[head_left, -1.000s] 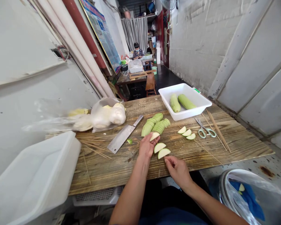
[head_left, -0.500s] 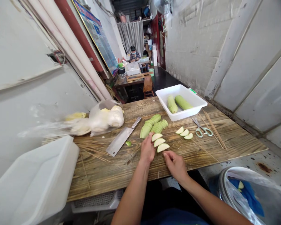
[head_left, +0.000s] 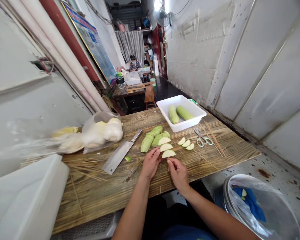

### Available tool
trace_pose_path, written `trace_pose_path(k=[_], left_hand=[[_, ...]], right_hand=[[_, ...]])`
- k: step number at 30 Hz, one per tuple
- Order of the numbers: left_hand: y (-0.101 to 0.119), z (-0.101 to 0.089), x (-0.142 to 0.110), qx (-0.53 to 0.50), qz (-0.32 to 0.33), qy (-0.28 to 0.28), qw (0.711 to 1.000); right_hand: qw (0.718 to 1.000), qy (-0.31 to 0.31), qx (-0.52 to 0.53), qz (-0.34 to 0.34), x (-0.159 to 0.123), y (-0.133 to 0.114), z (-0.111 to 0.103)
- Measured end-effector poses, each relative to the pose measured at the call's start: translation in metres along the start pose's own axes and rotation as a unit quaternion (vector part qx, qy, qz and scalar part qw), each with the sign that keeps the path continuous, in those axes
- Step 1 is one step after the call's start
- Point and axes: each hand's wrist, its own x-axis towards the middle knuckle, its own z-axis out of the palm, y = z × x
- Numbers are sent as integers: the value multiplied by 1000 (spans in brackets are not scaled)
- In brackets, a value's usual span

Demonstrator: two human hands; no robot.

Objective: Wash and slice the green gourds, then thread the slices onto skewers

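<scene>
Three pale green gourd slices lie in a row on the wooden table, just in front of me. My left hand is curled at their left side, its fingertips on the nearest slice. Closed in a pinch, my right hand has its fingertips right below that same slice; what it pinches is too thin to make out. A fanned pile of cut gourd sits just behind the row.
A cleaver lies left of the pile, and loose skewers beyond it. Three more slices, scissors and skewers lie on the right. Also here: a white tub of whole gourds, a plastic bag, a lined bin, and a distant person.
My left hand has set its slice down as the third in the row and drawn back beside it. My right hand has moved up to the nearest slice. The view has shifted.
</scene>
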Motion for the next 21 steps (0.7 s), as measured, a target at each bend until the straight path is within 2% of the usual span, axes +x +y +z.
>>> trace_pose_path(k=[9,14,15,17,19,21], left_hand=[[2,-1,-1,-23,-3,14,1000],[-1,-3,1,8,13,16,1000],[-2,-5,2,31,30,28,999],[-3,-10,4,97,90,93,987],[-5,-15,7,169,166,176,956],[-6,-18,9,228,214,207,927]], right_hand=[[1000,5,-7,-12,1,5,2],[1000,10,-22,-19,1,3,1],[1000,12,-21,-17,1,2,0],[1000,16,-12,-9,1,3,0],[1000,23,3,3,1,4,0],[999,33,16,12,2,5,0]])
